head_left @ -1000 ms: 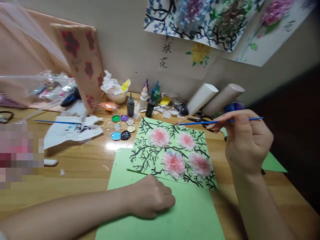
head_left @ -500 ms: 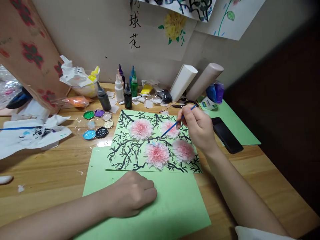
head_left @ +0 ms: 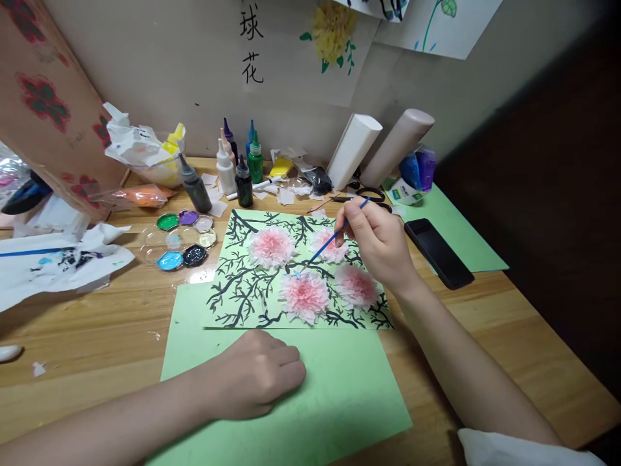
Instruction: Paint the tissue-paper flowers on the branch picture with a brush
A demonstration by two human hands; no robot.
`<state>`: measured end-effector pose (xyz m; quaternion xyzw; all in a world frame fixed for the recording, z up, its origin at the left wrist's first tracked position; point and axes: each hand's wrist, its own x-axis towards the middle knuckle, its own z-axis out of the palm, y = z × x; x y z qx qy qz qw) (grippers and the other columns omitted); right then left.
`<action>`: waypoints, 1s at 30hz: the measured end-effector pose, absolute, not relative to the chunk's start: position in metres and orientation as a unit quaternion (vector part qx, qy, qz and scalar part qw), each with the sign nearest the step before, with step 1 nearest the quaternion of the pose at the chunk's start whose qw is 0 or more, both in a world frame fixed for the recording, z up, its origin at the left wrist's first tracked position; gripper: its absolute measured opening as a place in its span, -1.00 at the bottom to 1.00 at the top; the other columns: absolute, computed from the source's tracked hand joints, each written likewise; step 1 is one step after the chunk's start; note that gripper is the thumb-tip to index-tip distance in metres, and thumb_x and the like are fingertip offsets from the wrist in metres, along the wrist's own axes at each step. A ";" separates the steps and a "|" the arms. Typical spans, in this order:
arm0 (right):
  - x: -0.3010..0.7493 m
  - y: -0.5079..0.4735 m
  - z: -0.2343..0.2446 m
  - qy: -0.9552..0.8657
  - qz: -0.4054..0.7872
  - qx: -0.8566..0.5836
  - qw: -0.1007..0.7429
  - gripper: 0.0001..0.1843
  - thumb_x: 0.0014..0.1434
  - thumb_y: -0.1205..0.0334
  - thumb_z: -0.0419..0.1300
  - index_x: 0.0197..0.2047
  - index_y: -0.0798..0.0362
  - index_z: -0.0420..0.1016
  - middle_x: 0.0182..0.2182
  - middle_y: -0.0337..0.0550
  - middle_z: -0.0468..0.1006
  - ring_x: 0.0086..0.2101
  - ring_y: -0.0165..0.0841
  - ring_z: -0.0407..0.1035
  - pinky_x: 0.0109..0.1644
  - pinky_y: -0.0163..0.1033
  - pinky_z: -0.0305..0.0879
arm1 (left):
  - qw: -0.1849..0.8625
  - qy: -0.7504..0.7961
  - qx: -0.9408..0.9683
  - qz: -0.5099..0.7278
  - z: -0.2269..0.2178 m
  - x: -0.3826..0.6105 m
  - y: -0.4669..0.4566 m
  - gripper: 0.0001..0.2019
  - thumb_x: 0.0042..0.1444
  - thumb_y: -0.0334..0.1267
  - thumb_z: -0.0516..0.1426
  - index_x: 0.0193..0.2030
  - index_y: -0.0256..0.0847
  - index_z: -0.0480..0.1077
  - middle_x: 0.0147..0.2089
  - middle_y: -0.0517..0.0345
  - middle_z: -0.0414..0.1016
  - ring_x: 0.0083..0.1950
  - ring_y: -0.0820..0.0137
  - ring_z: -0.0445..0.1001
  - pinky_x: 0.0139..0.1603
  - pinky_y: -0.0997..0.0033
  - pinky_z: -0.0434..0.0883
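My right hand (head_left: 376, 243) pinches a thin blue paintbrush (head_left: 324, 246). The brush tip meets the upper edge of the lower-left pink paper flower (head_left: 305, 299), where a little light blue shows. Several such flowers are fixed on a green sheet (head_left: 264, 223) painted with black branches. Below it, my left hand (head_left: 264, 375) rests closed in a loose fist on a larger plain green sheet (head_left: 349, 395); nothing shows in its fingers. A clear paint palette (head_left: 150, 244) with green, purple, blue, black and pale paints lies left of the picture.
Paint bottles (head_left: 226, 169) stand along the wall. A stained tissue (head_left: 63, 262) with another brush (head_left: 29, 252) lies at left. On the right are a black phone (head_left: 439, 252), scissors (head_left: 371, 194) and two upright cylinders (head_left: 354, 152). Orange material in a bag (head_left: 145, 195) lies behind the palette.
The brush tip has moved slightly left and down onto the lower-left flower's top edge, my right hand shifting with it. The view has tilted slightly. My left hand stays in place.
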<state>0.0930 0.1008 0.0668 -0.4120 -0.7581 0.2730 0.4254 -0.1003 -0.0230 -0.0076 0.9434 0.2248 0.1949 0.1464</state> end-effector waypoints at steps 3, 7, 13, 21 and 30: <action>0.094 0.102 0.068 -0.753 0.278 -0.407 0.436 -0.64 0.32 0.11 -0.06 -0.46 0.03 0.33 -0.58 -0.31 0.36 -0.56 -0.53 0.28 -0.43 -0.33 0.16 | 0.145 0.225 0.944 0.195 -0.008 -0.100 -0.023 -0.81 -0.04 -0.57 -0.04 -0.50 -0.19 0.16 -0.52 0.22 0.25 -0.56 0.42 0.08 -0.59 0.36 -0.01; 0.096 0.103 0.071 -0.744 0.277 -0.409 0.449 -0.63 0.31 0.07 -0.05 -0.48 0.02 0.33 -0.56 -0.31 0.36 -0.58 -0.53 0.27 -0.44 -0.33 0.17 | 0.145 0.228 0.944 0.192 -0.009 -0.100 -0.024 -0.81 -0.04 -0.57 -0.04 -0.50 -0.20 0.16 -0.52 0.22 0.24 -0.55 0.42 0.07 -0.58 0.35 0.00; 0.096 0.103 0.068 -0.755 0.297 -0.416 0.410 -0.62 0.30 0.04 -0.05 -0.46 0.03 0.34 -0.59 -0.31 0.37 -0.57 -0.52 0.29 -0.42 -0.32 0.17 | 0.153 0.228 0.942 0.193 -0.009 -0.099 -0.023 -0.81 -0.03 -0.58 -0.04 -0.50 -0.20 0.16 -0.52 0.23 0.23 -0.55 0.43 0.05 -0.58 0.36 0.00; 0.095 0.103 0.070 -0.755 0.290 -0.415 0.417 -0.63 0.30 0.04 -0.05 -0.45 0.02 0.35 -0.60 -0.31 0.38 -0.56 -0.51 0.29 -0.41 -0.33 0.19 | 0.150 0.224 0.943 0.192 -0.010 -0.100 -0.024 -0.81 -0.03 -0.58 -0.05 -0.50 -0.20 0.16 -0.52 0.23 0.22 -0.54 0.43 0.05 -0.58 0.36 -0.01; 0.096 0.104 0.069 -0.749 0.299 -0.411 0.424 -0.62 0.29 0.02 -0.04 -0.46 0.02 0.35 -0.59 -0.30 0.37 -0.58 -0.51 0.27 -0.42 -0.31 0.20 | 0.149 0.224 0.943 0.198 -0.009 -0.100 -0.024 -0.80 -0.01 -0.57 -0.05 -0.51 -0.19 0.14 -0.53 0.23 0.21 -0.55 0.42 0.04 -0.59 0.36 0.00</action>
